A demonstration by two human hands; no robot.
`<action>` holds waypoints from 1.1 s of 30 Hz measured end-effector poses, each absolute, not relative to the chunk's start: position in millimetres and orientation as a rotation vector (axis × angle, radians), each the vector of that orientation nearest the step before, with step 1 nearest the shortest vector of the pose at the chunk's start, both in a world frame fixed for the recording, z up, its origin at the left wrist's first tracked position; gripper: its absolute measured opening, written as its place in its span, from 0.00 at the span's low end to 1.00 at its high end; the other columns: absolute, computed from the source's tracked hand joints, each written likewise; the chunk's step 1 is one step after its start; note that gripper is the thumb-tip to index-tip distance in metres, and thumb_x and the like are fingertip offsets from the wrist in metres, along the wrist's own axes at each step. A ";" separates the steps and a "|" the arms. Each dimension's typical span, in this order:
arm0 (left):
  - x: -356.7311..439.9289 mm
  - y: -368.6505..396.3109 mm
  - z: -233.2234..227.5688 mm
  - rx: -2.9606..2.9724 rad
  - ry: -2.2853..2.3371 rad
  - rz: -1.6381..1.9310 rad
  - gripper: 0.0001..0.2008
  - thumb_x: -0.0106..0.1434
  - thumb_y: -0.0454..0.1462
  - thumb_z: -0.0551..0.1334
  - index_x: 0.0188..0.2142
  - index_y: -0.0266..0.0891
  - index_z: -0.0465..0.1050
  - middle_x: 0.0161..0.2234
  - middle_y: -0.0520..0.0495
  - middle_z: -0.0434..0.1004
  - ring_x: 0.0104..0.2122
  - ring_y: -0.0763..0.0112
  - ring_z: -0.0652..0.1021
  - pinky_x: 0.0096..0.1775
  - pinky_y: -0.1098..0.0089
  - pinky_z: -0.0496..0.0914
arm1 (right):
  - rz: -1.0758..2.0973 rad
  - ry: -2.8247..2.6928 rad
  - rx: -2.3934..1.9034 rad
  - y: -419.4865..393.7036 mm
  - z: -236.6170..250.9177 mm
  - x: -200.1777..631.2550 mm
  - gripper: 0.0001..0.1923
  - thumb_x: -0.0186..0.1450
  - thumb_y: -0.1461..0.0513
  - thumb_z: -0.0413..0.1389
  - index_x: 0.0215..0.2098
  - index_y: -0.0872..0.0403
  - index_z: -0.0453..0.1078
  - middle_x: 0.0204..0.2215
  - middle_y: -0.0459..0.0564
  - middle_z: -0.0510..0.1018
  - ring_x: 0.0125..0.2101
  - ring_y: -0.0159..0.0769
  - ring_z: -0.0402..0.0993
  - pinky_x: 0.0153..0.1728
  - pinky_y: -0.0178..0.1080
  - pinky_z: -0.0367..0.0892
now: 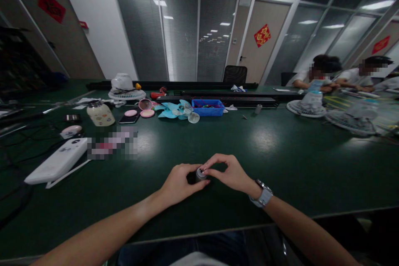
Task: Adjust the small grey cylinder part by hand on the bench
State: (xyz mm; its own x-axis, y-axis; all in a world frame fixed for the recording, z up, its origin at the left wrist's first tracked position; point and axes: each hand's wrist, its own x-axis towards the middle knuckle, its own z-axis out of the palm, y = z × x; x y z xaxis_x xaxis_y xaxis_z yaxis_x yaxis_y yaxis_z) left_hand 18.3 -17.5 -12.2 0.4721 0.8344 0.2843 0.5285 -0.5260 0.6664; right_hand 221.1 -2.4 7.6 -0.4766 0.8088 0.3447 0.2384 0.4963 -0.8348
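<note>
Fingers of both hands close narrowly around one small grey cylindrical part, which stands upright on the table between them. Left hand wraps it from the side, thumb against its lower body; right hand pinches its top from above with thumb and forefinger, the other fingers curled. A silver wristwatch sits on the right wrist. What the part is exactly cannot be told; it is too small and half covered.

Going by size: the dark green table fills most of the view and carries everything else. On its far right edge lie white fan grilles, near two other people seated well apart from the hands. To the far left lies a long white device with dark cables beside it. At the far side of the table sits a white fan housing on a round grille. A blue plastic bin stands at the far middle, and just beside it on the left lies a light blue fan blade. A cream-coloured jar with stickers stands further left, with a black phone and two pink round discs near it. A small grey cylinder stands alone right of the bin, well away from the hands. The part in the fingers lies at the near middle of the table, close to the front edge.
</note>
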 end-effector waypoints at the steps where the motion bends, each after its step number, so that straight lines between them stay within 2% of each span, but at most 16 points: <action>1: 18.5 -17.5 -12.3 2.228 1.127 0.824 0.16 0.61 0.45 0.66 0.47 0.44 0.77 0.40 0.51 0.83 0.37 0.63 0.80 0.39 0.69 0.68 | 0.931 -1.958 -0.859 -2.5 7.0 220.6 0.05 0.60 0.60 0.64 0.35 0.52 0.78 0.34 0.49 0.83 0.38 0.39 0.79 0.44 0.42 0.72; 19: 19.3 -17.5 -15.2 2.226 1.174 0.836 0.17 0.59 0.45 0.66 0.46 0.41 0.77 0.36 0.48 0.82 0.34 0.64 0.80 0.36 0.70 0.69 | 0.829 -1.976 -0.841 -5.8 8.6 215.9 0.02 0.60 0.62 0.64 0.32 0.52 0.77 0.33 0.48 0.82 0.37 0.38 0.78 0.43 0.43 0.70; 33: 20.4 -18.9 -13.2 2.170 1.132 0.884 0.14 0.58 0.40 0.68 0.44 0.42 0.78 0.36 0.50 0.81 0.34 0.66 0.78 0.37 0.70 0.68 | 0.957 -1.956 -0.865 -3.2 1.3 215.1 0.02 0.62 0.61 0.62 0.33 0.50 0.76 0.34 0.49 0.81 0.37 0.39 0.77 0.41 0.42 0.70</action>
